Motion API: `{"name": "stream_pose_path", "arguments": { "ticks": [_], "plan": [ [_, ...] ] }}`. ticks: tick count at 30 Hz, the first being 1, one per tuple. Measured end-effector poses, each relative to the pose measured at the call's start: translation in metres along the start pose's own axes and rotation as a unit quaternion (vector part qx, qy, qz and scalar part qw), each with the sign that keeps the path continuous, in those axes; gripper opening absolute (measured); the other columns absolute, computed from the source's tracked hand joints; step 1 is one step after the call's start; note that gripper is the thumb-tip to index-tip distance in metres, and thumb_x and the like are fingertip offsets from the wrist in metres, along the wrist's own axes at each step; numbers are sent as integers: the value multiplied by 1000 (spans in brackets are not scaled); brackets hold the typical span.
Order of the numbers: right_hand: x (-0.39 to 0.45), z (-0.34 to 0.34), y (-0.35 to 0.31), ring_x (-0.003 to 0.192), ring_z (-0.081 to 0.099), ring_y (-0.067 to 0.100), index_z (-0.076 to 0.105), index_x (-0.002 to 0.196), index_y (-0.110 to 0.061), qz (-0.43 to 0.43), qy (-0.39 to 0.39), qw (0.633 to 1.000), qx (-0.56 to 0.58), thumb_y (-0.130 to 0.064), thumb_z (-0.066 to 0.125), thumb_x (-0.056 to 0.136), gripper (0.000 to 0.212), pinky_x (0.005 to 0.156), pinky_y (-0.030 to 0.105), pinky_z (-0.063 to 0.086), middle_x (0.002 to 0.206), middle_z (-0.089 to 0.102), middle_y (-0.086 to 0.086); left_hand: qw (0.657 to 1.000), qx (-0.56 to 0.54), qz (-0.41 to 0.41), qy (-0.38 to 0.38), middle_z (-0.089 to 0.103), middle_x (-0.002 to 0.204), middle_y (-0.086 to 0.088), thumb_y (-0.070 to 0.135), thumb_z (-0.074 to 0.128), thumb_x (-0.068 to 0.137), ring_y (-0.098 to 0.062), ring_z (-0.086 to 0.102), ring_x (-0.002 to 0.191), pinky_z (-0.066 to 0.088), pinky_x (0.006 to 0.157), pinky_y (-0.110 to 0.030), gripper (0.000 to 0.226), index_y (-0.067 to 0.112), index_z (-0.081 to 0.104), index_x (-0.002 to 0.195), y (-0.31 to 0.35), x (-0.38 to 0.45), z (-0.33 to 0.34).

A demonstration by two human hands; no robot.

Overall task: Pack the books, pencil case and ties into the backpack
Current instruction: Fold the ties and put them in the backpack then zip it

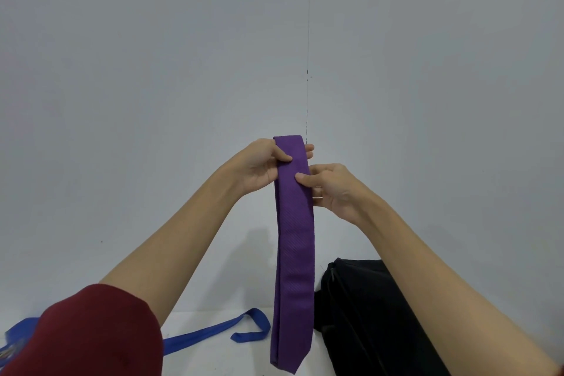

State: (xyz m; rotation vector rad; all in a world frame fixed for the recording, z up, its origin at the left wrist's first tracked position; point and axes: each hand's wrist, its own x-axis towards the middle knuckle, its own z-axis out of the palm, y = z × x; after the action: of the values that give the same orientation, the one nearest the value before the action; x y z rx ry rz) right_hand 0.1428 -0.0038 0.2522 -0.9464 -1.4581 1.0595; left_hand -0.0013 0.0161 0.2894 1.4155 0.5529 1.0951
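So the black backpack sits on the white table, just right of the purple tie, which hangs folded double in the air. A blue tie lies loose on the table left of the purple one. Left hand pinches its folded top, and the right hand pinches it just below.
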Motion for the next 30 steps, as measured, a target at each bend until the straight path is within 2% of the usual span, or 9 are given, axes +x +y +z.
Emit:
{"name": "stream_pose_path", "arguments": {
  "ticks": [4, 7, 10, 12, 17, 21, 23, 26, 30],
  "plan": [
    [-1, -3, -2, 75, 62, 20, 64, 107, 3, 9, -3, 1000, 2, -3, 62, 87, 21, 75, 32, 52, 90, 66, 8, 974, 212, 4, 76, 59, 93, -4, -1, 52, 85, -12, 55, 79, 44, 71, -24, 13, 8, 56, 93, 1, 4, -10],
    [-2, -4, -5, 75, 62, 19, 64, 110, 2, 13, -14, 1000, -2, -1, 61, 86, 25, 74, 32, 51, 92, 66, 8, 984, 173, -1, 41, 63, 80, 1, -2, 52, 86, -9, 60, 69, 49, 78, -24, 11, 6, 58, 90, -1, 2, -15],
    [-4, -1, -5, 75, 64, 23, 63, 110, 2, 18, -25, 1000, 3, 5, 58, 84, 27, 73, 33, 53, 92, 67, 12, 991, 133, 9, 7, 63, 93, -7, -8, 47, 88, -16, 63, 80, 55, 77, -21, 22, -1, 57, 106, -3, 3, -12],
    [-4, 0, -3, 74, 69, 28, 59, 114, 5, 20, -30, 999, 39, 8, 57, 83, 32, 72, 34, 57, 90, 70, 16, 991, 133, 18, 5, 63, 92, -8, -10, 46, 89, -17, 63, 80, 54, 74, -20, 21, -2, 57, 104, -1, 2, -9],
    [-6, -1, -6, 81, 69, 31, 62, 112, 0, -3, -39, 999, 31, -14, 56, 93, 25, 78, 38, 54, 96, 71, 16, 987, 156, 36, -10, 66, 91, -9, -2, 49, 92, -16, 63, 82, 54, 77, -18, 13, -2, 62, 95, 0, 0, -13],
    [-3, -7, -15, 74, 70, 27, 62, 109, 0, -40, -7, 999, 28, -9, 48, 96, 21, 73, 35, 55, 87, 71, 12, 959, 281, 32, 32, 51, 92, 3, 35, 39, 100, -13, 49, 82, 44, 74, -26, 27, 23, 60, 90, -13, -2, -24],
    [-1, -9, -20, 78, 69, 27, 61, 112, 2, -50, -8, 999, 8, -9, 46, 97, 24, 78, 35, 54, 92, 71, 12, 920, 378, 50, 94, 43, 115, 2, 40, 39, 97, -15, 45, 106, 40, 85, -30, 22, 37, 57, 110, -32, 2, -30],
    [3, -9, -25, 88, 67, 27, 60, 114, 2, -53, -3, 999, -6, -8, 44, 97, 25, 78, 33, 53, 105, 69, 16, 913, 378, 137, 65, 44, 130, 1, 27, 54, 80, -17, 48, 119, 45, 95, -29, 52, 46, 43, 127, -65, -1, -32],
    [12, -10, -30, 94, 60, 26, 57, 118, 6, -58, 37, 998, -7, -7, 46, 97, 27, 91, 41, 49, 120, 63, 21, 900, 373, 221, 51, 47, 133, 10, -6, 57, 82, -16, 57, 112, 55, 85, -30, 81, 57, 28, 123, -99, -10, -22]
  ]
}}
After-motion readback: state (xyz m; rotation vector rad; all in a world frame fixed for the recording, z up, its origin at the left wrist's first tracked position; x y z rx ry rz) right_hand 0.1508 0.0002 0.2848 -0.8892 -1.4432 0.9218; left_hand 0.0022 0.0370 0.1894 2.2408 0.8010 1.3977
